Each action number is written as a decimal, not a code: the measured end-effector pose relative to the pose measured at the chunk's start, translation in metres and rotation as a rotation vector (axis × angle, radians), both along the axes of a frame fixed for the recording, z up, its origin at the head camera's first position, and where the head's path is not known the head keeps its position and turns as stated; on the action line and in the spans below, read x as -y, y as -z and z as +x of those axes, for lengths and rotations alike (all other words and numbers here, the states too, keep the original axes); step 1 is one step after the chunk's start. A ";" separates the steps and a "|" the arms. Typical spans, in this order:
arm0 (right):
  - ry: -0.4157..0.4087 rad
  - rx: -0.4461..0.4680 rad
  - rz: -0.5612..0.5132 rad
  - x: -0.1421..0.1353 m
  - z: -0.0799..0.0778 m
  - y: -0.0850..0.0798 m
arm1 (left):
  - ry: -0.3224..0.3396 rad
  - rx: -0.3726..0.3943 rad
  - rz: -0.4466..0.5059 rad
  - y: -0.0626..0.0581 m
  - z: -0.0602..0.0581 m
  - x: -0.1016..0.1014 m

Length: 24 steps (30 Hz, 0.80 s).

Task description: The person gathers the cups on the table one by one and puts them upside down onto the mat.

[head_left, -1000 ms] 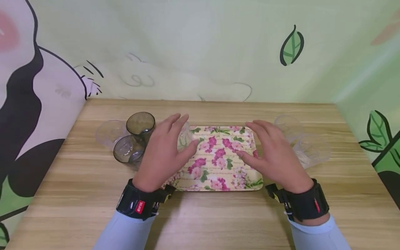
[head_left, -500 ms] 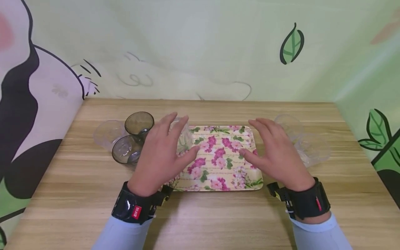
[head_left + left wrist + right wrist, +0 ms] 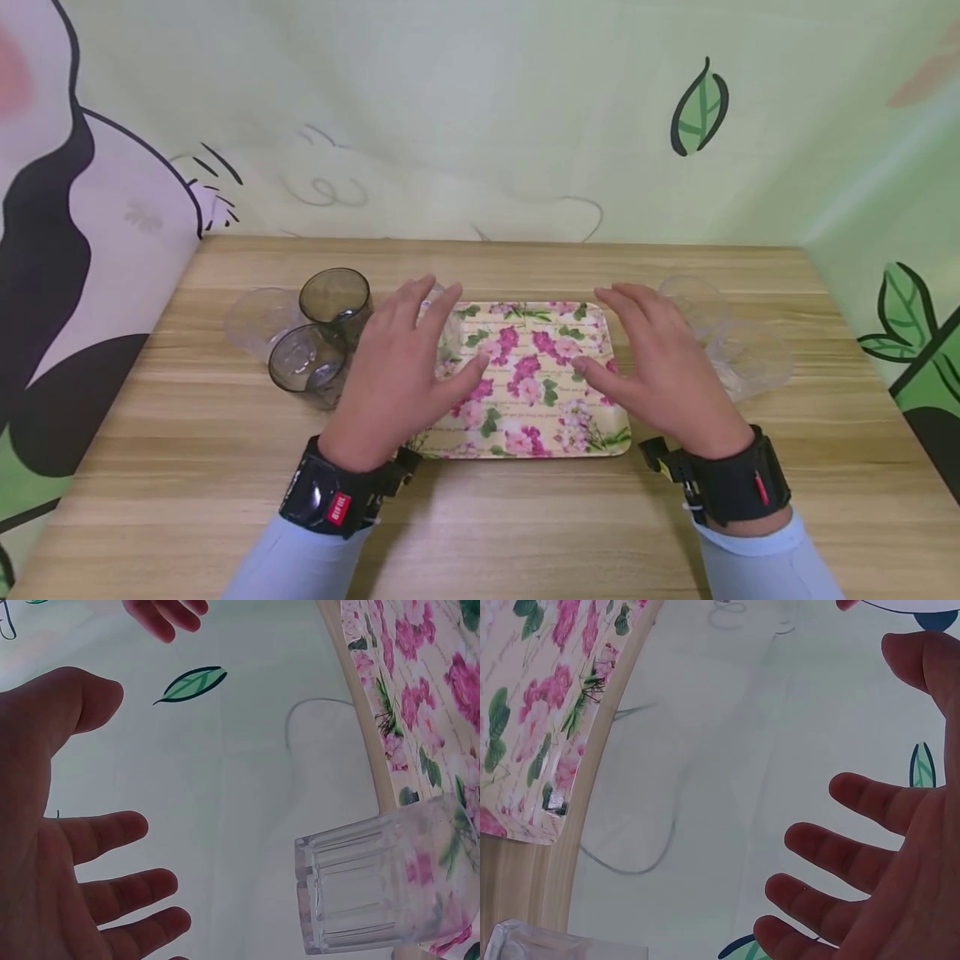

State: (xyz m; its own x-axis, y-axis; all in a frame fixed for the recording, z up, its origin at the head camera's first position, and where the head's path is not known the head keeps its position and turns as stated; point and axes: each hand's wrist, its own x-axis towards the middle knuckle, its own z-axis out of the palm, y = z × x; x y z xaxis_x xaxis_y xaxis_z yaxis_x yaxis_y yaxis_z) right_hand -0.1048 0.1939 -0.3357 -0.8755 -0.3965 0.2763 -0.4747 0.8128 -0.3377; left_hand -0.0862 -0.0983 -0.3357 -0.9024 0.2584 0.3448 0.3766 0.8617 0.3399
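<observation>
Tray (image 3: 540, 417) on bench (image 3: 510, 533), clear tumbler (image 3: 375, 889) standing on its left end; smoked glasses (image 3: 335, 293) left of tray, presumably spaced for access. Left hand (image 3: 397, 375) over tray's left end, right hand (image 3: 663, 371) by its right edge; fingers (image 3: 840, 856) of both released; tumbler orientation uncertain.

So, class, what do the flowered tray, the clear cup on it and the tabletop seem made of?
Flowered tray: probably plastic or melamine, glossy, with a corner highlight.
Clear cup: glass or plastic, shiny; the tray shows through.
Tabletop: wood or laminate, seemingly satin, with visible grain.
</observation>
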 end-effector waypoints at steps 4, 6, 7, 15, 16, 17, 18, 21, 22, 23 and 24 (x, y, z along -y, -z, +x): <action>0.008 0.009 0.005 -0.002 0.000 -0.001 | -0.002 0.001 -0.014 0.002 0.000 -0.002; 0.016 0.017 0.005 -0.004 -0.001 -0.002 | -0.001 -0.001 -0.016 0.002 0.000 -0.002; 0.020 0.020 0.005 -0.005 -0.001 -0.002 | -0.002 -0.002 -0.016 0.002 0.001 -0.003; 0.038 0.009 -0.005 -0.013 -0.003 -0.003 | 0.002 -0.001 -0.011 0.002 0.002 -0.002; 0.040 0.008 -0.009 -0.014 -0.004 -0.003 | 0.002 -0.002 -0.010 0.002 0.002 -0.003; 0.041 0.007 -0.011 -0.015 -0.004 -0.003 | 0.003 -0.003 -0.007 0.002 0.002 -0.003; 0.042 0.007 -0.014 -0.015 -0.005 -0.003 | 0.004 -0.004 -0.005 0.002 0.002 -0.003; 0.042 0.010 -0.017 -0.017 -0.006 -0.002 | 0.005 -0.004 -0.002 0.001 0.002 -0.003; 0.043 0.011 -0.017 -0.017 -0.007 -0.002 | 0.005 -0.003 -0.001 0.001 0.002 -0.003; 0.044 0.013 -0.017 -0.018 -0.008 -0.001 | 0.006 -0.003 0.000 0.001 0.002 -0.003; 0.047 0.013 -0.015 -0.019 -0.008 -0.001 | 0.007 -0.003 -0.001 0.001 0.002 -0.003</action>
State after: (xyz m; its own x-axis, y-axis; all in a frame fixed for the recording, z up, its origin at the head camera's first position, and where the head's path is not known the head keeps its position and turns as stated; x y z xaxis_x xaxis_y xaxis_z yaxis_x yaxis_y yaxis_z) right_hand -0.1131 0.2127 -0.3345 -0.8965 -0.3511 0.2702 -0.4318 0.8286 -0.3563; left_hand -0.0842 -0.0951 -0.3363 -0.8995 0.2648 0.3474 0.3836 0.8595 0.3379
